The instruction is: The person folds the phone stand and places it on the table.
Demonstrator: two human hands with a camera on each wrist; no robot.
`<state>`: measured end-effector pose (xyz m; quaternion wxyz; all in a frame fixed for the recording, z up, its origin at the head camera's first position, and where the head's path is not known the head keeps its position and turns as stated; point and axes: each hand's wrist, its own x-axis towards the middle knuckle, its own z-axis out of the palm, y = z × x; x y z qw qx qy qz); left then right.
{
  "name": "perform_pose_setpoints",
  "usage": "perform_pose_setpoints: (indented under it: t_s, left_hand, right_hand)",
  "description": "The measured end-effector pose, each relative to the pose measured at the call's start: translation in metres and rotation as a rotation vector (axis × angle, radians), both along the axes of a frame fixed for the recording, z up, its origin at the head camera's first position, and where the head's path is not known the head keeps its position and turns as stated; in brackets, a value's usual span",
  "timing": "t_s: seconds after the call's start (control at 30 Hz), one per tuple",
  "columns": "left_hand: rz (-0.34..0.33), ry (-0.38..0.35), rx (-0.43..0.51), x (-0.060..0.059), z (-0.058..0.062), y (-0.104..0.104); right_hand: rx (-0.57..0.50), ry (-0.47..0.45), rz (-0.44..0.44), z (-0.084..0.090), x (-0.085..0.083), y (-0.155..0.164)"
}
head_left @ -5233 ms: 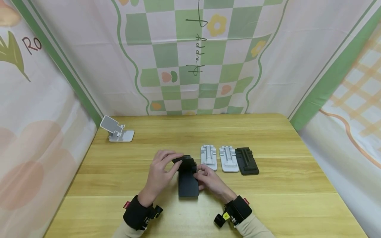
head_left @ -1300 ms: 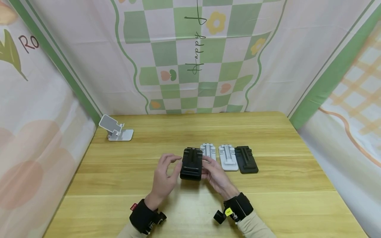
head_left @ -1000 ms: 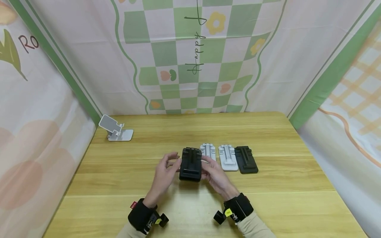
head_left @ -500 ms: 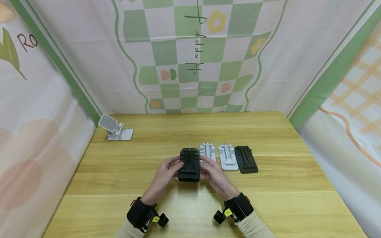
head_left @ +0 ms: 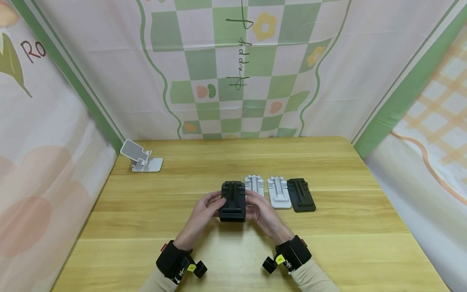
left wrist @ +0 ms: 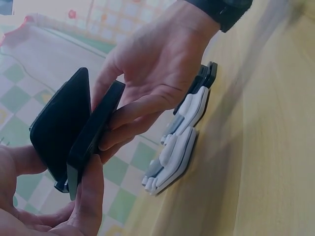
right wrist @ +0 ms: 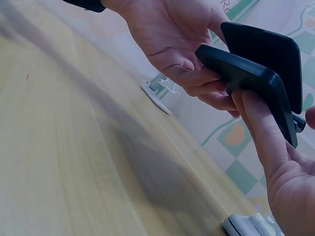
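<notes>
A black folding phone stand [head_left: 232,202] is held up off the table between both hands. My left hand [head_left: 201,214] grips its left edge, thumb on the top face. On the opposite edge, my right hand [head_left: 265,217] holds it with the fingers reaching underneath. Both wrist views show the stand's base [left wrist: 96,132] and upper plate [right wrist: 266,56] lying close, with a wedge-shaped gap between them. Just behind the right hand lies a folded white phone stand [head_left: 254,184], partly covered. Another folded white stand [head_left: 279,192] and a folded black stand [head_left: 301,195] lie to its right.
An unfolded white phone stand [head_left: 141,157] stands at the table's far left corner. The wooden table [head_left: 346,243] meets patterned cloth [head_left: 233,101] at the back, with more cloth on both sides. Black camera bands [head_left: 175,261] wrap both wrists.
Earlier the black stand stood unfolded on the table; its upper plate is now folded down and it is lifted. The left hand came off its edge, then took hold again.
</notes>
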<state>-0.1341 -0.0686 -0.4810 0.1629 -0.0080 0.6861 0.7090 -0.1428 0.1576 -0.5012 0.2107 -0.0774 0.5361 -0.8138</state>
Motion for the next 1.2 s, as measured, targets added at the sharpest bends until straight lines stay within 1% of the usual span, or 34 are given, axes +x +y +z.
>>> perform_pose_setpoints:
  t_s: [0.1,0.27,0.43,0.53,0.87,1.2]
  left_hand:
    - [-0.003,-0.003,0.002,-0.0002,-0.0006,-0.0001]
    - [0.003,-0.007,0.017,-0.0025,-0.0033,0.0005]
    - [0.005,-0.013,0.004,-0.0027,-0.0036,0.0007]
    - [0.002,0.001,0.002,-0.0023,-0.0035,0.0005]
    - [0.036,0.011,0.015,-0.0037,-0.0051,0.0026]
    - [0.063,0.032,-0.022,-0.0034,-0.0052,0.0046]
  right_hand:
    - [0.023,0.011,0.004,-0.0004,0.0002,0.0004]
    - [0.050,0.002,0.011,-0.0022,-0.0004,0.0007]
    - [0.045,-0.008,0.011,-0.0038,-0.0012,0.0002]
    - [0.042,-0.007,0.006,-0.0042,-0.0014,0.0000]
    - [0.043,0.001,-0.005,-0.0067,-0.0017,-0.0014]
    - [0.034,0.006,-0.006,-0.0058,-0.0009,-0.0028]
